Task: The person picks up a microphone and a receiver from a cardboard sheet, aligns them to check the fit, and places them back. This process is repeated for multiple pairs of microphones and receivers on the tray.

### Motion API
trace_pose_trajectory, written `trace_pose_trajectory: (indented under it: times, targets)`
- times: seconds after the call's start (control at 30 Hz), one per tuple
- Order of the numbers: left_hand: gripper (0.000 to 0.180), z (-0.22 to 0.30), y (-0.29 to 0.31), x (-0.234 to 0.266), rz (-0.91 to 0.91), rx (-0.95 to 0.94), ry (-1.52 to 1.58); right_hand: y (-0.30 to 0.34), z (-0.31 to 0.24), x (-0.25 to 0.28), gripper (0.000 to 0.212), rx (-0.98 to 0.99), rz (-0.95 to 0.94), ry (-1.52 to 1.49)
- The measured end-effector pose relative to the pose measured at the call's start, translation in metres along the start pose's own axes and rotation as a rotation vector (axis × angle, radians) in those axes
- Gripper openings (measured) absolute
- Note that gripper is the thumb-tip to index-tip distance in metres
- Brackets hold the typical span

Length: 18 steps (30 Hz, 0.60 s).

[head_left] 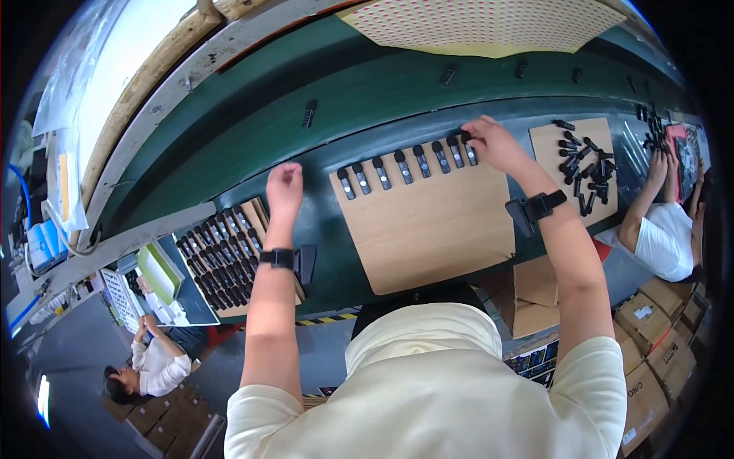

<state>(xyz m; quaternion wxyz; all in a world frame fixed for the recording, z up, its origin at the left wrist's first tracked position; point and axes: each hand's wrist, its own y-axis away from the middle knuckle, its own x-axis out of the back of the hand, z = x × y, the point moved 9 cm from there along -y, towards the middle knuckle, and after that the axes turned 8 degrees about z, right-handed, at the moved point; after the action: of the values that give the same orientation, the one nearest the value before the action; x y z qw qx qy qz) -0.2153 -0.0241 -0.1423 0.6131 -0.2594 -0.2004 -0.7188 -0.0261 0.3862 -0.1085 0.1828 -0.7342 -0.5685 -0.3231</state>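
cream shirt (pixel 451 382) comes nearest; beyond, the green surface (pixel 317 229) bears a cardboard sheet (pixel 432 226) with black devices (pixel 404 167) spaced along its far edge, perhaps to keep each separate. the right hand (pixel 493 143), fingers bent, touches the end device (pixel 472 157), grip unclear; the left hand (pixel 286 187) is loosely closed, seemingly empty.

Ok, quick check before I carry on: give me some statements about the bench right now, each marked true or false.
1. The right hand is at the right end of the device row. True.
2. The left hand is over the middle cardboard. False: it is to the left of that sheet.
3. The loose devices on the right cardboard form neat rows. False: they lie scattered.
4. Both wrists wear black bands. True.
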Motion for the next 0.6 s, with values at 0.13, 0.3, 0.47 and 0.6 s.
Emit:
trace_pose_trajectory:
  times: [0.13, 0.3, 0.47, 0.6]
  targets:
    - [0.02, 0.022, -0.038, -0.027, 0.03, -0.101, -0.106, 0.02, -0.023, 0.02, 0.028, -0.015, 0.047, -0.028]
    - [0.025, 0.033, -0.062, -0.035, 0.21, -0.151, -0.342, 0.061, -0.06, 0.033, 0.029, 0.062, 0.12, -0.003]
    - [0.027, 0.016, -0.079, -0.043, 0.143, 0.05, -0.439, 0.102, -0.084, 0.035, 0.031, 0.049, 0.168, -0.072]
    - [0.025, 0.007, -0.076, -0.039, 0.08, 0.106, -0.327, 0.117, -0.097, 0.03, 0.032, 0.029, 0.173, -0.109]
